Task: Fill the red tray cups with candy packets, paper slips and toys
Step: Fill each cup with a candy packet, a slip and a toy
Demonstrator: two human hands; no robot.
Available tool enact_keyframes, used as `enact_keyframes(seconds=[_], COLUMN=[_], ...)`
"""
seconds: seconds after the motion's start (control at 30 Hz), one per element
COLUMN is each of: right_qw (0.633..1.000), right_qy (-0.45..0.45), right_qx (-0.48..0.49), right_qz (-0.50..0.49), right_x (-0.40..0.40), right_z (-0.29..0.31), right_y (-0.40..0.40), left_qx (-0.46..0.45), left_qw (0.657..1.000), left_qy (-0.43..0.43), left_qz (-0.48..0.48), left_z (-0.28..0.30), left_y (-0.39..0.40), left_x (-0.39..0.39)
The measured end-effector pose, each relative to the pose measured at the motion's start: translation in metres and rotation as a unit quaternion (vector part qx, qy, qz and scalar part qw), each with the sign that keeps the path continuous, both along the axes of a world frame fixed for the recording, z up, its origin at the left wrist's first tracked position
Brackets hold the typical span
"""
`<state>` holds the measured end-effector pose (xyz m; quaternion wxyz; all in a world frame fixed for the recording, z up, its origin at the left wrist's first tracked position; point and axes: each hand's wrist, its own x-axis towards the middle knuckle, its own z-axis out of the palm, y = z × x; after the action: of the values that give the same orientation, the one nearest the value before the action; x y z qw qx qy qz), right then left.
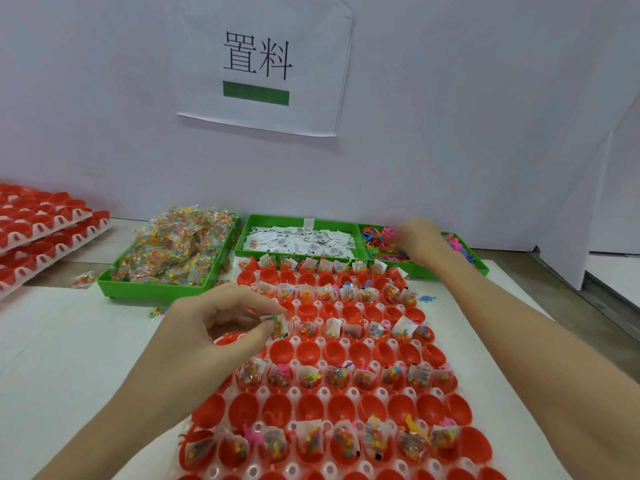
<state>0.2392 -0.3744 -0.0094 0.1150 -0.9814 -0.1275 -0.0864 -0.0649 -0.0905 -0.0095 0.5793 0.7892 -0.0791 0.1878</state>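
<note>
A white paper sheet (265,64) hangs on the wall and carries two large black characters, 置料. Under them is a plain green bar (256,93) with no writing. The paper slips (301,241) in the middle green bin have small print, too small to read.

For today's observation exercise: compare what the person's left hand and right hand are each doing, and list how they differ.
The left hand is over the red tray; the right hand reaches farther back into the green toy bin.
The left hand pinches a candy packet with a paper slip between thumb and fingertips; what the right hand's grip holds is hidden.
The left hand shows its thumb side, the right hand its back.
Both are bare and handle filling items.
</note>
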Motion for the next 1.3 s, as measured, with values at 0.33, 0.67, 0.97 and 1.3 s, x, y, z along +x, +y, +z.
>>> enact_keyframes(seconds=[0.33,0.67,0.97,1.3], right_qw=[0.893,0.780,0.872,0.870], right_qy=[0.118,0.233,0.112,0.080], right_qx=[0.433,0.566,0.439,0.464], right_qz=[0.029,0.131,0.187,0.149], right_x=[-0.044,-0.165,-0.290,-0.306], right_z=[0.002,0.018,0.017,0.028], right_y=[-0.021,-0.016,0.001,-0.048], left_qx=[0.005,-0.017,-0.010,0.113], left_qw=[1.000,0.999,0.995,0.984], left_qy=[0.019,0.031,-0.014,-0.084], left_qz=[-0.003,-0.016,-0.102,-0.108], left_z=[0.002,0.009,0.009,0.027], left_y=[0.000,-0.013,-0.053,-0.115], left_x=[-0.002,-0.009,-0.026,-0.007])
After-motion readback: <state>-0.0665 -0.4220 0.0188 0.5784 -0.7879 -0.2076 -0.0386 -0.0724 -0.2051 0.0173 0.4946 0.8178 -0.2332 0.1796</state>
